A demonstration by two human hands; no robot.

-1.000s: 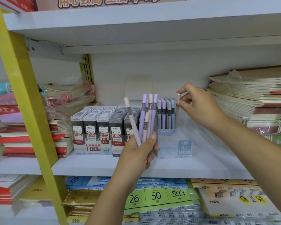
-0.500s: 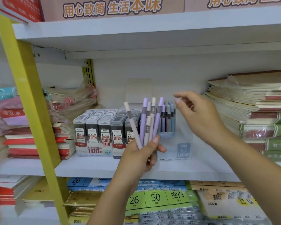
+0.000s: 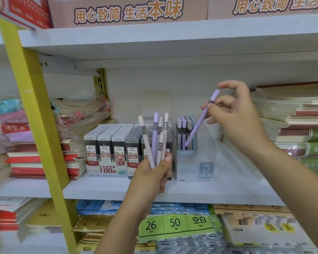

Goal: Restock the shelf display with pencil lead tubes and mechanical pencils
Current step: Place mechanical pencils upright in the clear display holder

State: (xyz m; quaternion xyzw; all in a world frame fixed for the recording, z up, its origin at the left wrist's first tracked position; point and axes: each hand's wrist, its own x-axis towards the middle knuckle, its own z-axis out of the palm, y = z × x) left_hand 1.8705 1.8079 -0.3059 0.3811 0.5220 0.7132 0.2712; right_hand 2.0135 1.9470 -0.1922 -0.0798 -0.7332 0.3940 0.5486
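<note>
My left hand [image 3: 151, 177] grips a fan of several pastel lead tubes [image 3: 155, 141], purple, pink and grey, held upright in front of the shelf. My right hand [image 3: 235, 114] pinches one purple lead tube [image 3: 200, 119] near its upper end; the tube slants down to the left, its lower tip over the clear display box [image 3: 195, 165]. That box holds rows of upright purple, blue and grey tubes [image 3: 184, 132] at its back. To the left stand rows of black lead cases in a carton [image 3: 108, 149].
The white shelf board [image 3: 218, 191] carries stacked notebooks [image 3: 294, 116] on the right and wrapped book stacks [image 3: 26, 160] on the left. A yellow upright post [image 3: 35, 107] crosses the left side. Paper packs [image 3: 176, 226] fill the shelf below.
My right hand went from empty, beside the box, to holding a purple tube taken from the left hand's bundle, and lifted it above the box. The left hand's bundle is one tube smaller.
</note>
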